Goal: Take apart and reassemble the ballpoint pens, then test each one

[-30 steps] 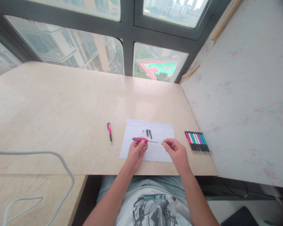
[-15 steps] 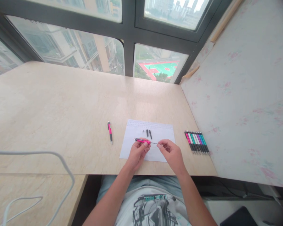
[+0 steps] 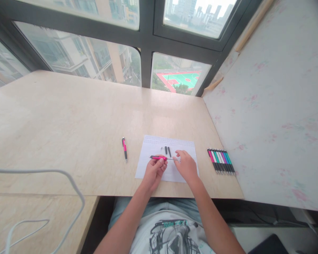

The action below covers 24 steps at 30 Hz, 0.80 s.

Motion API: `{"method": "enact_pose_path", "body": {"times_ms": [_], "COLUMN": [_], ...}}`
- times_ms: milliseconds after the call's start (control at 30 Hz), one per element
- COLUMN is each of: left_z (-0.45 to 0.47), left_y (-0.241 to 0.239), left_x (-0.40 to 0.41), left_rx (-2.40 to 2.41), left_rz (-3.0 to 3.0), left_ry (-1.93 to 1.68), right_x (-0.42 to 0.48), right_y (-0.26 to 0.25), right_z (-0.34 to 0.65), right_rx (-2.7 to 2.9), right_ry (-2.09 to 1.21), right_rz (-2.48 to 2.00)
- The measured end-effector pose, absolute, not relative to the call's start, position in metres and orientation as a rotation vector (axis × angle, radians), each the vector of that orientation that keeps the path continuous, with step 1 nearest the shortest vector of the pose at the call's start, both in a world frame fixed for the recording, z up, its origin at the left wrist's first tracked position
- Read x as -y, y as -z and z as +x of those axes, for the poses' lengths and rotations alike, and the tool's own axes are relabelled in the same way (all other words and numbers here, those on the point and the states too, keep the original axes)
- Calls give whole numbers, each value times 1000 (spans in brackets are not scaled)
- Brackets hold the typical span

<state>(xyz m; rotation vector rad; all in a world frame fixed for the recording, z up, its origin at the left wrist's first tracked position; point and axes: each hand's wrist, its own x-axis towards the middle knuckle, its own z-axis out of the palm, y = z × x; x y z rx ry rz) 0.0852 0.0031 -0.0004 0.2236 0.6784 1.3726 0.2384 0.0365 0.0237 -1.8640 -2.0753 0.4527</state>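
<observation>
My left hand is closed around the pink barrel of a pen, held sideways above a sheet of paper. From the barrel's right end a thin refill sticks out. My right hand is beside the refill, its thumb and fingers apart and nothing visible in them; whether it touches the refill I cannot tell. Just beyond the hands, two black pen parts, a short tube and a narrower grip-like piece, lie on the paper beside a tiny metallic piece.
An assembled pink and black pen lies left of the paper. To the right, a row of several coloured pens lies near the papered wall. A white cable loops at the left. Windows stand behind the table.
My right hand has let go of the refill's end and moved left and slightly forward, its fingers spreading. My left hand still holds the pen in nearly the same place.
</observation>
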Motion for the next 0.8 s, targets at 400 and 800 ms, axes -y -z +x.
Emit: {"method": "enact_pose_path", "body": {"times_ms": [400, 800], "left_z": [84, 84], "left_y": [-1, -4], "left_x": [-1, -1], "left_rx": [-681, -711], "left_rz": [215, 222], "left_ry": [-1387, -1377], "right_x": [-40, 9], "right_y": [-18, -49], "right_z": [250, 300], "right_rx": [1766, 1323], "right_ry": [-606, -1174], "right_rz": [-1934, -1475]}}
